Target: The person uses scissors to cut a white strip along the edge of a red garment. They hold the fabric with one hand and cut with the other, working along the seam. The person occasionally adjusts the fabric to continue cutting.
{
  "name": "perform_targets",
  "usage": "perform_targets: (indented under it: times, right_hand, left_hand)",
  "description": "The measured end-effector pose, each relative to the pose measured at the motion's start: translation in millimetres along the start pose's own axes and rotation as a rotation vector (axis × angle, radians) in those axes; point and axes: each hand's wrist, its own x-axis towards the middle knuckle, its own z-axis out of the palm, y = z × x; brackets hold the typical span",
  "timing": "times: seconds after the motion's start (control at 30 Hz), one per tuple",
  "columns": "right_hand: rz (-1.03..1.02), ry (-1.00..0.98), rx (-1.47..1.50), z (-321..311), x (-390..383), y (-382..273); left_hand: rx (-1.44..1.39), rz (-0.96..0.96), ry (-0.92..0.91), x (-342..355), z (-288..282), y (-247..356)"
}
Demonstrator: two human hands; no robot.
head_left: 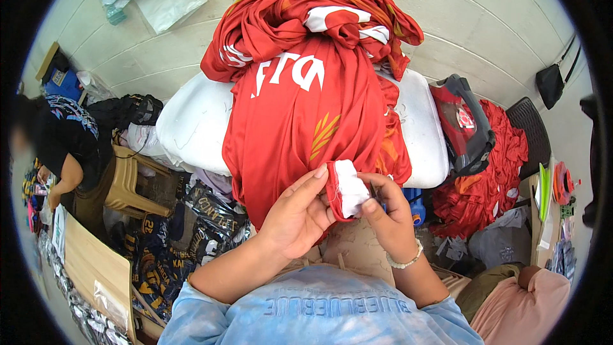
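A large heap of red jersey fabric (287,124) with white lettering and gold leaf print lies over a white padded board in front of me. My left hand (295,207) pinches a red-edged piece of the cloth close to my body, its white side (350,186) turned up. Loose threads show along that white edge. My right hand (391,214) is closed at the right side of the same piece, thumb against the white. Between its fingers is a small dark tool (375,193), perhaps thread snips, mostly hidden. A beaded bracelet circles my right wrist.
The white board (421,131) juts out on both sides of the heap. At right are a grey-and-red plastic bin (471,147) and more red garments (488,185). A tan plastic stool (131,185) and dark jerseys are at left. People sit at far left and lower right.
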Motion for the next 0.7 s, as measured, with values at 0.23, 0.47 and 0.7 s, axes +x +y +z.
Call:
perform_targets:
  times: [0.23,0.47,0.7]
  right_hand:
    - [-0.145,-0.110,-0.403,-10.0,0.6,1.8]
    - [-0.653,-0.013,-0.798,-18.0,3.0,10.7]
    - [-0.549,0.497,-0.512,-10.8,4.4,27.2]
  left_hand:
    - [0.051,0.155,-0.068,3.3,6.5,7.8]
    - [-0.026,0.213,-0.113,9.6,2.0,17.9]
    - [-0.159,0.252,-0.147,4.1,1.6,8.2]
